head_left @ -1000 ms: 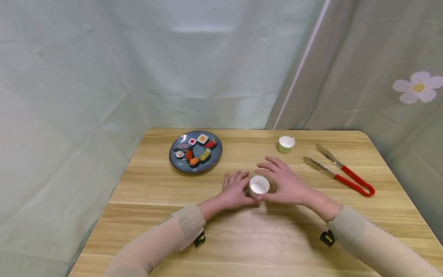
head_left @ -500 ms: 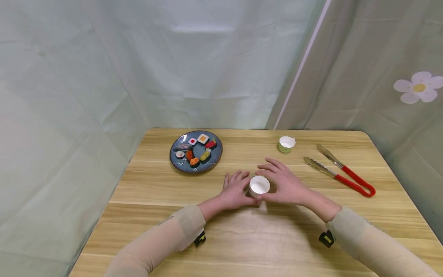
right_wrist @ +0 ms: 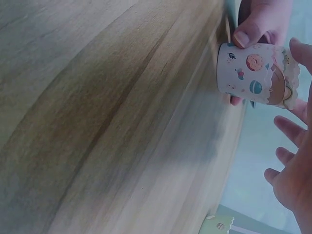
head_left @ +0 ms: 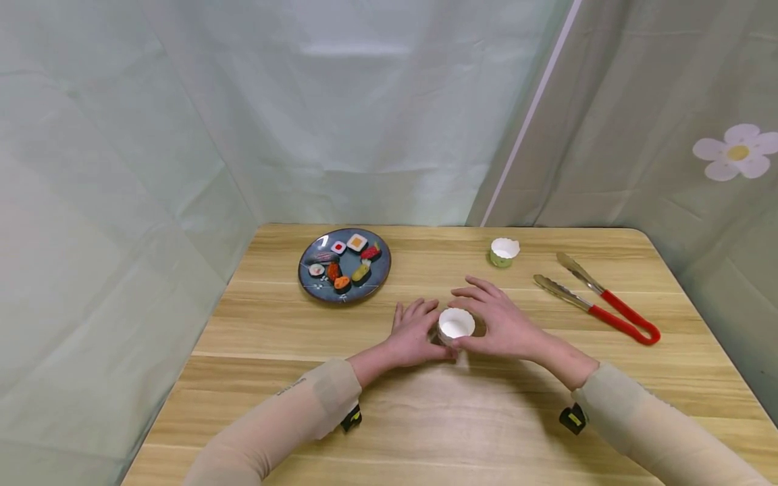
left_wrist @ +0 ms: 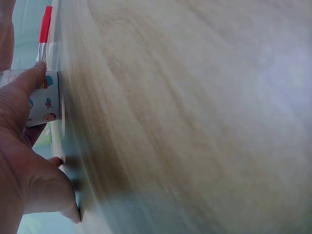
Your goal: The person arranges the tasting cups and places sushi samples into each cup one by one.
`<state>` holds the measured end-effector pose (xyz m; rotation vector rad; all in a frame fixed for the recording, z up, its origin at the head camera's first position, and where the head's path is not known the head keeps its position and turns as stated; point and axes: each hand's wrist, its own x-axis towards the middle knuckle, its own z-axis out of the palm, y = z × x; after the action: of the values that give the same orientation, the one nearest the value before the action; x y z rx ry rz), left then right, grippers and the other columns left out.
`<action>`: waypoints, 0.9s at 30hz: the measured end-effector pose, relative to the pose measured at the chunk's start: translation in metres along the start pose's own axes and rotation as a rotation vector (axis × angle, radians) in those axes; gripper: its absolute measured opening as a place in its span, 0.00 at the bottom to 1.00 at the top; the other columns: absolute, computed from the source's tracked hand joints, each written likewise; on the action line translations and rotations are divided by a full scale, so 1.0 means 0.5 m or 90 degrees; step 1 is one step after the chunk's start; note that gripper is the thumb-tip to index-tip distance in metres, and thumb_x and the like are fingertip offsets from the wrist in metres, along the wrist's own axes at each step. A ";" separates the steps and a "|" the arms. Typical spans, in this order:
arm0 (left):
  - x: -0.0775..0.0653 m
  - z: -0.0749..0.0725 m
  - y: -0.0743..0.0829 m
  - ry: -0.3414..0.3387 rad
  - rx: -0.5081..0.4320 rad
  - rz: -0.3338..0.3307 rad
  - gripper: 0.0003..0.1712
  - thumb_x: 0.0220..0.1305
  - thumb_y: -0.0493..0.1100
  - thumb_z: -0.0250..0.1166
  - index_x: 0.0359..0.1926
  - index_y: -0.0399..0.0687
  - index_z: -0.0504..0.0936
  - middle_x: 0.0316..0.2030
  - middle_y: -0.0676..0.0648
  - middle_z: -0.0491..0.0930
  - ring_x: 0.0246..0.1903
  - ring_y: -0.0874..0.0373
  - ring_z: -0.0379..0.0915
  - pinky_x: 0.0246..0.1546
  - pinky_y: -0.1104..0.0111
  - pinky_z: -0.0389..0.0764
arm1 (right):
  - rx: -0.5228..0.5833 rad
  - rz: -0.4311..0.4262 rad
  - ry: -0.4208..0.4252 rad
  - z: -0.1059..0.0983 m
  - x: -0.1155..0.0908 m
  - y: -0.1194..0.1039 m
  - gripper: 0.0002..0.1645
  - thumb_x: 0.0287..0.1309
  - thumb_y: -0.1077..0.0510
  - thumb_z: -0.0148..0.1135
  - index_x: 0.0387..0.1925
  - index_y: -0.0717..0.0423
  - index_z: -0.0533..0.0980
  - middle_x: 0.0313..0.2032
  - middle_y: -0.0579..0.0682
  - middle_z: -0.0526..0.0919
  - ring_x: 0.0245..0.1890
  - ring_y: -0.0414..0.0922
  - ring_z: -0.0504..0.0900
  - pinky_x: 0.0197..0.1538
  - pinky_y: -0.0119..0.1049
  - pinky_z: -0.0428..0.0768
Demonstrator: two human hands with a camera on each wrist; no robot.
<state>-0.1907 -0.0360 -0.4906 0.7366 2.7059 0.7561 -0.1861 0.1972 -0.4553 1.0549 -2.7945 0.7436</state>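
On the left of the desk (head_left: 261, 405), toward the back, a dark blue glazed plate (head_left: 383, 282) bears a ring of sushi pieces (head_left: 361, 273); whether they are real or models cannot be told. Right of it, near the middle of the desk, the left hand (head_left: 415, 342) is closed round the lower wall of a white printed paper baking cup (right_wrist: 240, 68), its thumb on one side and a fingertip showing on the other. A second baking cup (head_left: 456, 325) sits nested inside, its scalloped rim standing proud; whether the base meets the desk is hard to tell. The pair should be very light, with thin, springy walls that dent if squeezed, and the inner one may cling by friction, so a gentle hold near the stiffer base looks best for steadying the outer and a light pinch at the rim for the inner. The right hand (head_left: 500, 325) has thumb and finger at opposite sides of that upper rim, seemingly pinching it, with the other fingers spread. Beyond it stands a green baking cup (head_left: 501, 259), and farther right lie splayed red-handled tongs (head_left: 614, 320).
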 end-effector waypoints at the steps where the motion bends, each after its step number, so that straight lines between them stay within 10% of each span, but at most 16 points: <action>1: 0.000 0.000 0.000 0.001 -0.001 0.002 0.48 0.53 0.68 0.75 0.71 0.57 0.72 0.76 0.44 0.59 0.78 0.41 0.43 0.72 0.34 0.33 | 0.000 -0.001 0.002 0.000 0.000 0.000 0.42 0.54 0.30 0.72 0.64 0.48 0.78 0.69 0.48 0.72 0.77 0.54 0.53 0.73 0.64 0.56; 16: -0.001 -0.001 0.000 -0.004 -0.014 0.001 0.52 0.51 0.69 0.76 0.74 0.58 0.69 0.77 0.44 0.58 0.78 0.41 0.41 0.72 0.34 0.31 | -0.001 0.002 0.009 -0.001 0.001 -0.003 0.41 0.52 0.31 0.73 0.62 0.47 0.79 0.69 0.48 0.73 0.77 0.54 0.54 0.74 0.62 0.56; 27: -0.009 -0.019 -0.020 -0.009 -0.160 0.028 0.46 0.55 0.67 0.75 0.70 0.59 0.70 0.77 0.48 0.58 0.79 0.46 0.38 0.73 0.40 0.25 | 0.000 0.011 0.004 -0.001 0.003 -0.005 0.43 0.52 0.27 0.71 0.62 0.47 0.79 0.68 0.48 0.73 0.77 0.55 0.53 0.74 0.62 0.53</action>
<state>-0.1942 -0.0497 -0.4873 0.7395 2.5257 1.0720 -0.1858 0.1951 -0.4536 1.0283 -2.8016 0.7479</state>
